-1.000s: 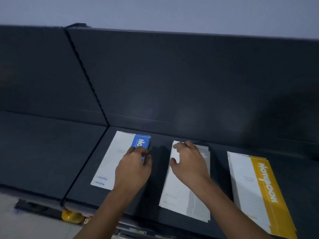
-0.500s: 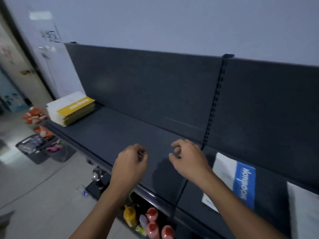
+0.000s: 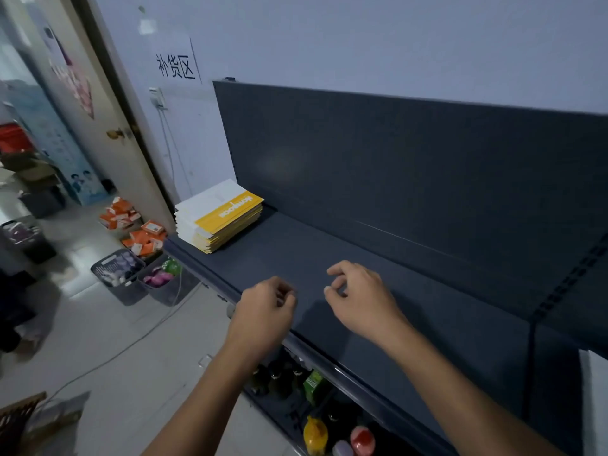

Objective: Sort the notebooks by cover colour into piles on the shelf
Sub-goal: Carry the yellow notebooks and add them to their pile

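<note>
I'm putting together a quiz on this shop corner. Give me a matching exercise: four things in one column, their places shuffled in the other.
Things:
1 notebooks
2 baskets
3 bottles
4 sign

Places:
A on the wall
B on the floor
C at the left end of the shelf
D under the shelf

Pairs: 1-C; 2-B; 3-D; 4-A
</note>
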The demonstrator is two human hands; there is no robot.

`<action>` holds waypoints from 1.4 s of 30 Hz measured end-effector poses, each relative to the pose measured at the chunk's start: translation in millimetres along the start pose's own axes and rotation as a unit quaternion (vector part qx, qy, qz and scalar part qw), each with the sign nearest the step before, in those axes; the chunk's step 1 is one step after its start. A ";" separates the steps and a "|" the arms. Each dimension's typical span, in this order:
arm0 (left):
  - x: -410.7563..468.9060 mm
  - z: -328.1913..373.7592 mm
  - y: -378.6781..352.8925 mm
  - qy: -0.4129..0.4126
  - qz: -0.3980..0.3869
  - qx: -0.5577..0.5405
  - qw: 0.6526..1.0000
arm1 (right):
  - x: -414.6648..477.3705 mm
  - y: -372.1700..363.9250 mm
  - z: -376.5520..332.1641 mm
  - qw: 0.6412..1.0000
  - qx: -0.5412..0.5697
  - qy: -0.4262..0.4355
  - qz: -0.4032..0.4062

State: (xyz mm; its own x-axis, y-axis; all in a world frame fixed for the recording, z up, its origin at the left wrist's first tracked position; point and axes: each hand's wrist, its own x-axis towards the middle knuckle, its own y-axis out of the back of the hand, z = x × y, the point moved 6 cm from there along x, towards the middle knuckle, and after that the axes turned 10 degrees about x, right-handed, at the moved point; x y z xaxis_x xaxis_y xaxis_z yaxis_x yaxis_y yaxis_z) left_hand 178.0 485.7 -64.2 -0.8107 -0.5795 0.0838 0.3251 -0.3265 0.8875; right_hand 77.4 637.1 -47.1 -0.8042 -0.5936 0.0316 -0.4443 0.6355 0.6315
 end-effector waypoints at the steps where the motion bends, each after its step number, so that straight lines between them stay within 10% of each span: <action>1: 10.3 -5.1 2.1 -0.003 -0.006 -0.002 1.000 | 10.5 -6.0 -3.3 1.000 0.000 -0.003 0.001; 42: 432.6 -250.0 80.9 -0.235 -0.094 0.005 0.968 | 317.3 -242.0 -119.8 0.927 0.054 -0.289 0.233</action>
State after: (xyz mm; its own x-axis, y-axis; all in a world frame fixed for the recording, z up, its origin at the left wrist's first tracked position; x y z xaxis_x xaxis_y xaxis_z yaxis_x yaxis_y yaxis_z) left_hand -24.6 21.9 -69.5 -0.9876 -0.1071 0.1148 0.1477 -0.3846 0.9112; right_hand -22.9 235.8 -97.1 -0.9820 0.1022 -0.1591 -0.0071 0.8207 0.5713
